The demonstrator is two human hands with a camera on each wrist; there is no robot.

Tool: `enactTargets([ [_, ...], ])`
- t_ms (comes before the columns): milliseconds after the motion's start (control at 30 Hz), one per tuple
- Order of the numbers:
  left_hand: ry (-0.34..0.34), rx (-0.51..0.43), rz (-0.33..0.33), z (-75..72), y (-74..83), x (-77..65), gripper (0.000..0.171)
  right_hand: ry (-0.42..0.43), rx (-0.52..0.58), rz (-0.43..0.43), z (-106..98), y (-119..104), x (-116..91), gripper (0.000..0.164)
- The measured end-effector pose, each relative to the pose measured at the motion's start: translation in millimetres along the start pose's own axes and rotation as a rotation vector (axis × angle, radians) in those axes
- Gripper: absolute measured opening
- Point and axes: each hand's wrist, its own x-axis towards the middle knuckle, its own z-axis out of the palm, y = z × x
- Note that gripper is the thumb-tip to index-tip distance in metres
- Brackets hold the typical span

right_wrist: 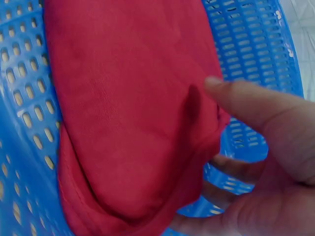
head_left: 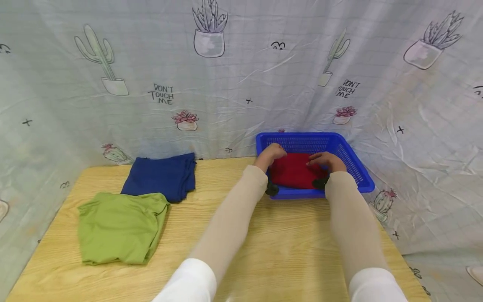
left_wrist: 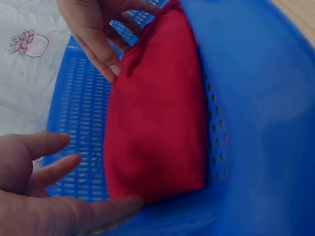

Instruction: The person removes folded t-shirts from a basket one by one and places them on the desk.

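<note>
A folded red cloth lies inside a blue plastic basket at the back right of the table. At its left end is my left hand, fingers spread; in the left wrist view, one digit of this left hand reaches the cloth's edge. Over the other end is my right hand. The right wrist view shows the right hand's thumb casting a shadow on the red cloth, its other fingers beside the fold, partly hidden. Neither hand visibly pinches the cloth.
On the left of the wooden table lie a folded dark blue cloth and a green cloth, their edges meeting. A curtain printed with cacti hangs right behind the basket and along the sides.
</note>
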Motion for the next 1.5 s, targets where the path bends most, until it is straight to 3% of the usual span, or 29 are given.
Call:
enactTargets([
  [100, 0.028, 0.010, -0.047, 14.2, -12.8, 36.0, 0.049, 0.000, 0.011, 0.047, 5, 1, 0, 0.066],
  [133, 0.047, 0.027, -0.052, 17.6, -15.4, 42.4, 0.050, -0.001, 0.031, 0.064, 6, 0, -1, 0.066],
  [200, 0.012, -0.001, -0.112, 15.8, -15.2, 41.4, 0.054, -0.016, 0.057, 0.074, 7, -1, -3, 0.067],
  [367, -0.032, -0.074, -0.173, 1.2, -9.8, 9.7, 0.047, -0.116, 0.118, 0.043, 8, -3, -10, 0.068],
  [567, -0.103, -0.212, -0.225, -17.4, -10.1, -33.2, 0.021, -0.236, 0.158, 0.062, 10, -7, -12, 0.059],
  [600, -0.115, -0.219, -0.209, -19.8, -11.9, -36.2, 0.017, -0.251, 0.150, 0.060, 10, -9, -10, 0.059],
  [700, -0.163, -0.210, -0.175, -35.1, -1.3, -81.8, 0.029, -0.280, 0.108, 0.031, 12, -13, -3, 0.058],
  [833, -0.197, -0.180, -0.129, -52.3, 13.9, -144.2, 0.042, -0.286, 0.179, 0.004, 17, -14, 5, 0.058],
  [967, -0.205, -0.152, -0.106, -54.4, 13.6, -148.7, 0.042, -0.273, 0.302, 0.003, 21, -11, 10, 0.057],
  [1167, -0.181, -0.142, -0.115, -52.4, 11.6, -143.6, 0.041, -0.252, 0.303, -0.055, 22, -4, 15, 0.058],
  [1300, -0.152, -0.218, -0.140, -49.3, 12.1, -143.3, 0.040, -0.231, 0.268, -0.079, 19, 2, 18, 0.065],
  [1367, -0.155, -0.274, -0.149, -48.9, 13.5, -146.5, 0.042, -0.226, 0.319, -0.072, 18, 5, 19, 0.066],
  [1500, -0.163, -0.322, -0.123, -51.4, 15.3, -155.9, 0.045, -0.182, 0.302, -0.103, 13, 11, 18, 0.065],
])
